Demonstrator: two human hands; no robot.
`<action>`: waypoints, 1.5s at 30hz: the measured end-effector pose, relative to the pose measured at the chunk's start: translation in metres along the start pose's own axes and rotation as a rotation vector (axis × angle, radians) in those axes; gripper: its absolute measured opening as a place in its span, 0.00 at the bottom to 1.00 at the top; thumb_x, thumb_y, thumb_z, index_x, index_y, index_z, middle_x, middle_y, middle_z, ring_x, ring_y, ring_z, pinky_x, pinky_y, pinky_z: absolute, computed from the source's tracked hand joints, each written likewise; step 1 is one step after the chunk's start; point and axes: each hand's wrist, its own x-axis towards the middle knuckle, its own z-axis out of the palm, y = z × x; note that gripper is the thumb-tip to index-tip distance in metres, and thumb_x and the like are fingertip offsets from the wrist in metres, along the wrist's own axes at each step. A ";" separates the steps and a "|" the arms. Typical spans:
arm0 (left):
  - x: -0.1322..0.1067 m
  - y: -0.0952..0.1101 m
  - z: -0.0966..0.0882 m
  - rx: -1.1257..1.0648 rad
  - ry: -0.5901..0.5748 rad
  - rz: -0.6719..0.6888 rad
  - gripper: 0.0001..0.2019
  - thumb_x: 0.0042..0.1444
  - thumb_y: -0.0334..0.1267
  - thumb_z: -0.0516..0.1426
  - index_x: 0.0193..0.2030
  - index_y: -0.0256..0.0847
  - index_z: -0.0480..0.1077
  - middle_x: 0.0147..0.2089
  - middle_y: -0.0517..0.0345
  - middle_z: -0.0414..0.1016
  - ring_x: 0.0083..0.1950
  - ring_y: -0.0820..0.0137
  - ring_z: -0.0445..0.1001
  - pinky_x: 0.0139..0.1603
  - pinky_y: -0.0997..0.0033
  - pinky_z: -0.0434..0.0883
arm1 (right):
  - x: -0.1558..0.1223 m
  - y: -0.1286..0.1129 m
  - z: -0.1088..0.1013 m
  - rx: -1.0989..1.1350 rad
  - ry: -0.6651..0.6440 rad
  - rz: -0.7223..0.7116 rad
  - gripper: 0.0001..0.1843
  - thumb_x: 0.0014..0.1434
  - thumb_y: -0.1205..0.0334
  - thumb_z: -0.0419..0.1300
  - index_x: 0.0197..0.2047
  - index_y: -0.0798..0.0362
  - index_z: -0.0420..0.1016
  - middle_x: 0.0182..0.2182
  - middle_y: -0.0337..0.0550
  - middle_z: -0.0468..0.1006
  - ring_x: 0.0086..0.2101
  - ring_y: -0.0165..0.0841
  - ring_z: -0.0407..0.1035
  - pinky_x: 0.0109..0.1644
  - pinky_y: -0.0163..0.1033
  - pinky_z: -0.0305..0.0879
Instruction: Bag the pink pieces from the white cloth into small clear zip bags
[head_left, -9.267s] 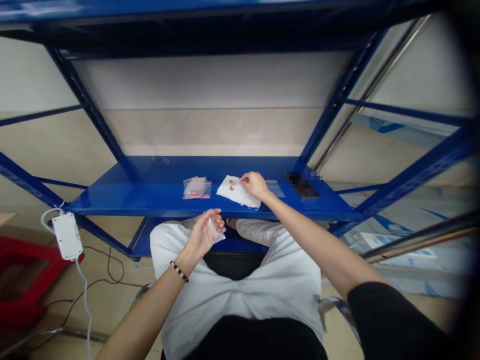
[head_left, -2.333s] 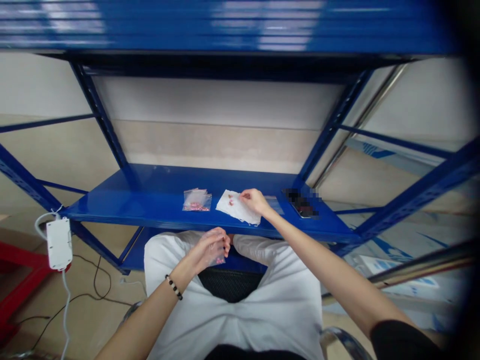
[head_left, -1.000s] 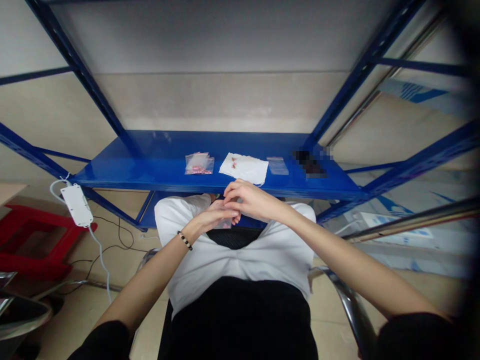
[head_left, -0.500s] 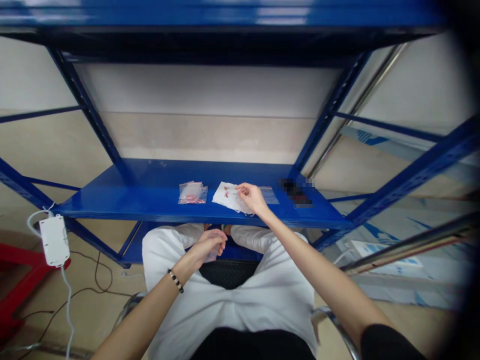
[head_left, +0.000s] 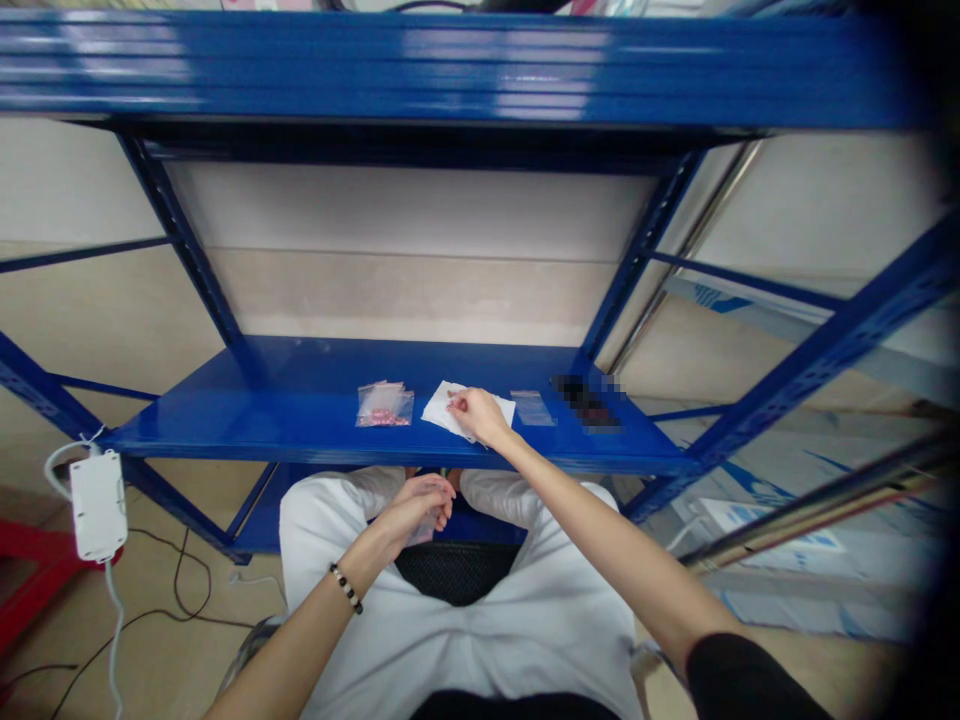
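My right hand (head_left: 477,415) reaches onto the blue shelf (head_left: 285,415) and pinches at small pink pieces lying on a white sheet (head_left: 442,405). What the pinch holds is too small to name. My left hand (head_left: 416,505) hovers over my lap below the shelf edge, fingers curled round a small clear plastic bag (head_left: 425,526) that barely shows. A clear bag with pink pieces (head_left: 384,405) lies on the shelf left of the sheet. An empty clear bag (head_left: 532,407) lies to the right of the sheet.
A dark blurred object (head_left: 585,397) lies at the shelf's right end. A blue upper shelf (head_left: 450,65) hangs overhead. A white power adapter (head_left: 96,505) with a cable dangles at the left, a red stool (head_left: 22,590) below it.
One second ago both hands met over my lap at the small bag. My right hand has since gone back up to the white sheet on the shelf; my left hand stayed low.
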 end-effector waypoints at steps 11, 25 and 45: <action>-0.007 0.009 0.005 0.018 -0.007 -0.006 0.11 0.49 0.40 0.64 0.37 0.36 0.72 0.27 0.58 0.71 0.25 0.75 0.70 0.28 0.75 0.66 | -0.012 -0.004 -0.025 -0.045 0.045 0.088 0.05 0.56 0.61 0.63 0.32 0.53 0.79 0.31 0.46 0.82 0.33 0.36 0.75 0.34 0.33 0.60; -0.008 0.008 0.007 0.039 -0.015 0.006 0.14 0.49 0.41 0.65 0.38 0.35 0.72 0.28 0.57 0.72 0.26 0.75 0.70 0.29 0.75 0.66 | -0.050 -0.008 -0.037 0.243 0.081 0.025 0.06 0.57 0.62 0.63 0.32 0.55 0.78 0.30 0.43 0.81 0.31 0.34 0.74 0.36 0.34 0.65; -0.022 -0.009 0.030 -0.016 -0.252 -0.116 0.15 0.48 0.42 0.68 0.32 0.31 0.73 0.30 0.52 0.74 0.30 0.74 0.73 0.35 0.72 0.68 | -0.165 -0.038 -0.034 0.082 -0.212 -0.434 0.14 0.69 0.61 0.49 0.45 0.52 0.76 0.39 0.48 0.75 0.42 0.37 0.69 0.42 0.39 0.65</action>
